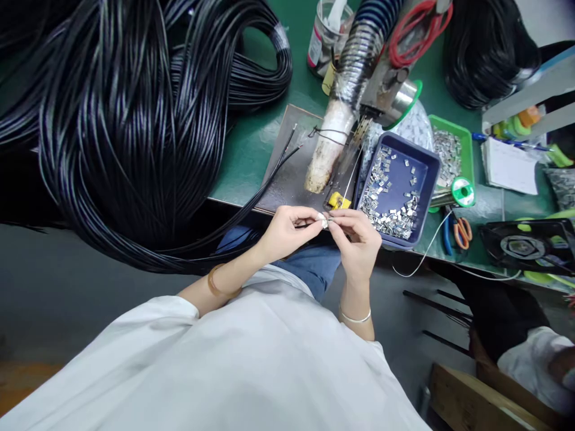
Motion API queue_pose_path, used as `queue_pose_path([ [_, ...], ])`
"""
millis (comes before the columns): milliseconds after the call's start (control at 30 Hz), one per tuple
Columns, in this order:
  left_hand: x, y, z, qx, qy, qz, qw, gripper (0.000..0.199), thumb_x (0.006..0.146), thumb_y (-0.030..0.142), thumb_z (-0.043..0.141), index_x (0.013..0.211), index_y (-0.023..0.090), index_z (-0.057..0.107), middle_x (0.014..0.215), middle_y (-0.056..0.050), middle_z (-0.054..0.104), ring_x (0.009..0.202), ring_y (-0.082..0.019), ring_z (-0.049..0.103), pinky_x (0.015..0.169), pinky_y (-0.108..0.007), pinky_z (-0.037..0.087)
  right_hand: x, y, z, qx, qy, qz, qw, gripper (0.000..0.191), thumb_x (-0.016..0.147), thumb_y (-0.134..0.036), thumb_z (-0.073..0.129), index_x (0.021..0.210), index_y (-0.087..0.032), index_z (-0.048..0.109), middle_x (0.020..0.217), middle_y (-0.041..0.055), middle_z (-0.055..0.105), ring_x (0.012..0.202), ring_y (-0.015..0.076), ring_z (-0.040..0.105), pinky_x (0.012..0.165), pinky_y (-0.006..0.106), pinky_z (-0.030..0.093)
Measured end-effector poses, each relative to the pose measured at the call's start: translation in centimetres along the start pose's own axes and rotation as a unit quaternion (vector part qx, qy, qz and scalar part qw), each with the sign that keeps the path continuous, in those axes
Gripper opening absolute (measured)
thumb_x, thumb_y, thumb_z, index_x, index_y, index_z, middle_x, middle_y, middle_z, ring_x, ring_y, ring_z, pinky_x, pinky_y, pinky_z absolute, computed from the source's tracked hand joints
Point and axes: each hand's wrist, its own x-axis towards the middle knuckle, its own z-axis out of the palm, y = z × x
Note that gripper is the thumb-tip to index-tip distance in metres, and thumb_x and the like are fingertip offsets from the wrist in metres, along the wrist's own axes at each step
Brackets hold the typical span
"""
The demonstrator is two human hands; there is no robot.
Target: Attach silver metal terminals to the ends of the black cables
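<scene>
My left hand [291, 232] and my right hand [358, 239] meet at the table's front edge, thumb and forefinger pinched on each. Whatever sits between the fingertips is too small and covered to name; something whitish shows at the left fingertips. Just beyond them lies a yellow piece [339, 200], with a thin pale wire rising from it. Beside my right hand stands a blue tray [429, 164] of small metal connector shells [395, 222]. Stripped ends of black cables [281, 160] rest on a dark board [287, 173] ahead of my left hand.
A large bundle of black cables [135, 120] hangs over the left edge. A flexible duct [341, 108] points toward my hands. Solder spools [462, 191], a green tray [469, 143], pliers [462, 232] and a fan [527, 244] lie right. Another person's sleeve [530, 359] shows lower right.
</scene>
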Motion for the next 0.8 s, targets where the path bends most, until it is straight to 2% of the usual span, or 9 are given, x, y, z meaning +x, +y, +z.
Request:
queue_pose_path([
  [100, 0.0, 0.1, -0.1, 0.020, -0.021, 0.001, 1.000, 0.011, 0.073, 0.021, 0.077, 0.073, 0.012, 0.072, 0.070, 0.000, 0.066, 0.065, -0.008, 0.054, 0.063, -0.019, 0.044, 0.0, -0.1, -0.3, -0.013, -0.011, -0.012, 1.000, 0.012, 0.085, -0.016, 0.069, 0.089, -0.025, 0.074, 0.097, 0.0015, 0.072, 0.090, 0.0137, 0.071, 0.077, 0.029, 0.062],
  [267, 0.0, 0.3, -0.3, -0.062, -0.038, -0.040, 0.997, 0.023, 0.071, 0.031, 0.081, 0.073, 0.011, 0.068, 0.067, 0.001, 0.059, 0.060, -0.007, 0.047, 0.057, -0.018, 0.039, 0.0, 0.3, -0.4, 0.016, -0.024, -0.002, 1.000, 0.009, 0.087, -0.020, 0.067, 0.089, -0.026, 0.073, 0.096, 0.0016, 0.073, 0.090, 0.0150, 0.071, 0.073, 0.030, 0.063],
  [433, -0.1, 0.5, -0.4, -0.041, -0.049, -0.051, 0.997, 0.025, 0.072, 0.033, 0.080, 0.073, 0.011, 0.069, 0.064, 0.002, 0.055, 0.059, -0.007, 0.044, 0.056, -0.019, 0.036, -0.1, 0.6, -0.3, 0.023, -0.018, -0.005, 1.000, 0.009, 0.085, -0.018, 0.069, 0.087, -0.025, 0.073, 0.094, 0.0007, 0.073, 0.088, 0.0134, 0.071, 0.072, 0.027, 0.062],
  [567, -0.1, 0.5, -0.4, -0.009, -0.055, -0.034, 0.998, 0.020, 0.074, 0.028, 0.077, 0.073, 0.010, 0.068, 0.064, 0.002, 0.056, 0.059, -0.007, 0.046, 0.058, -0.019, 0.039, -0.2, 0.3, -0.7, -0.037, -0.026, -0.035, 0.998, 0.011, 0.086, -0.017, 0.067, 0.090, -0.025, 0.073, 0.096, 0.0012, 0.074, 0.089, 0.0143, 0.071, 0.075, 0.030, 0.062],
  [700, -0.2, 0.4, -0.4, 0.039, -0.057, -0.021, 0.997, 0.015, 0.078, 0.023, 0.072, 0.073, 0.010, 0.067, 0.062, 0.002, 0.056, 0.058, -0.006, 0.047, 0.058, -0.019, 0.039, -0.3, -0.2, -1.0, -0.103, -0.039, -0.084, 0.990, 0.016, 0.086, -0.014, 0.066, 0.095, -0.025, 0.073, 0.099, 0.0017, 0.075, 0.093, 0.0155, 0.072, 0.085, 0.035, 0.062],
  [800, -0.3, 0.1, -0.2, 0.017, -0.044, -0.015, 0.999, 0.014, 0.076, 0.021, 0.074, 0.071, 0.011, 0.065, 0.062, 0.002, 0.058, 0.056, -0.006, 0.048, 0.056, -0.018, 0.040, -0.4, -0.4, -0.7, -0.051, -0.021, -0.038, 0.998, 0.013, 0.085, -0.015, 0.067, 0.091, -0.025, 0.073, 0.099, 0.0017, 0.073, 0.093, 0.0156, 0.072, 0.084, 0.033, 0.062],
])
